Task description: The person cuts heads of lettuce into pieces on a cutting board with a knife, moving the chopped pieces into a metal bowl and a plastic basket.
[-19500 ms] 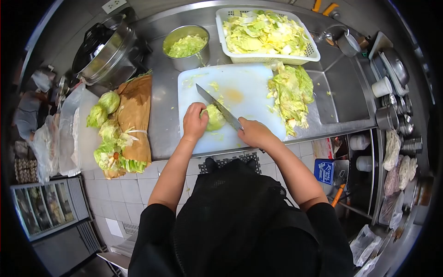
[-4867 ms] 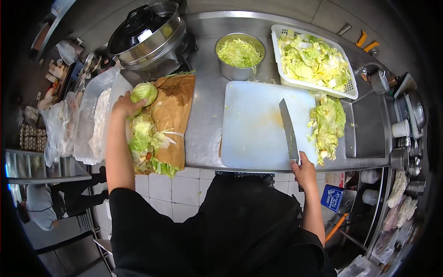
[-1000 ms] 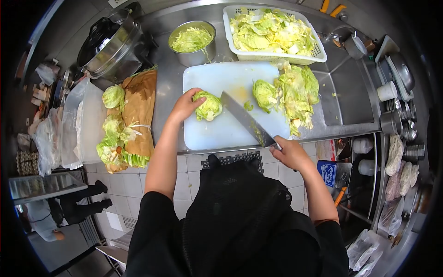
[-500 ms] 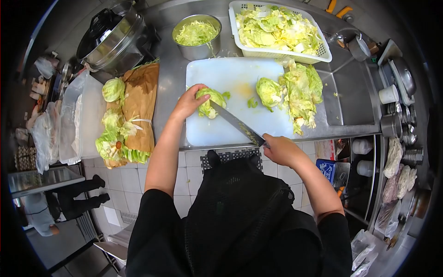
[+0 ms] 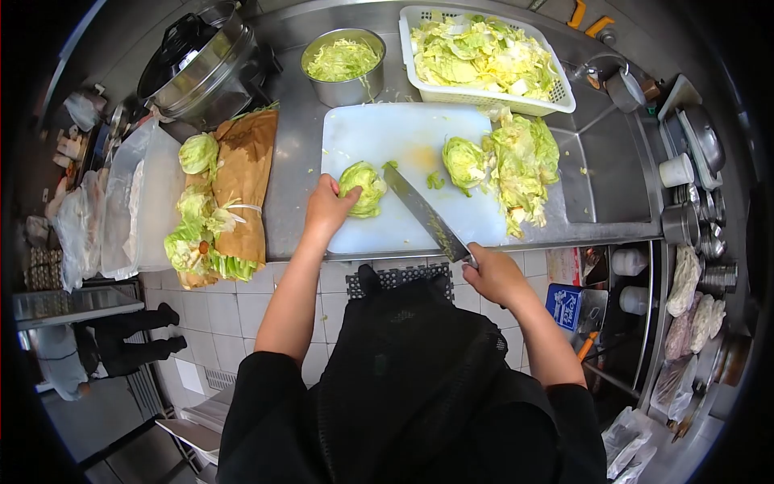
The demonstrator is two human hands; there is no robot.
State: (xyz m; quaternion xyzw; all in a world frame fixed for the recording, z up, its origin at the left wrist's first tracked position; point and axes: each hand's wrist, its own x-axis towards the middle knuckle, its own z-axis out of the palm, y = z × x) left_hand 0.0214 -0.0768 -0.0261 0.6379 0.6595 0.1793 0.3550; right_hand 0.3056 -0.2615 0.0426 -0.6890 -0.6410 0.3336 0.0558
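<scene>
My left hand [image 5: 328,208] is at the left side of a pale green lettuce head [image 5: 364,192], its thumb and fingers gripping it on the cutting board [image 5: 407,129]. In my right hand [image 5: 492,276] is the handle of a large kitchen knife [image 5: 427,216]. Its long blade slants up and left over the board, flecked with green bits, with the tip just right of the lettuce and apart from it. Another lettuce piece [image 5: 463,163] lies at the board's right side, beside a pile of loose outer leaves [image 5: 524,157]. Small green scraps [image 5: 435,180] lie between.
Behind the board stand a metal pot [image 5: 345,87] of shredded lettuce and a white basket [image 5: 532,103] of cut leaves. Left are a brown paper bag [image 5: 248,161] and more lettuce [image 5: 198,153]; right is a sink [image 5: 609,181]. Another person [image 5: 121,347] is at far left.
My left hand has shifted from the top of the lettuce down to its left side. The knife has moved right, away from the lettuce, and its blade points more steeply upward.
</scene>
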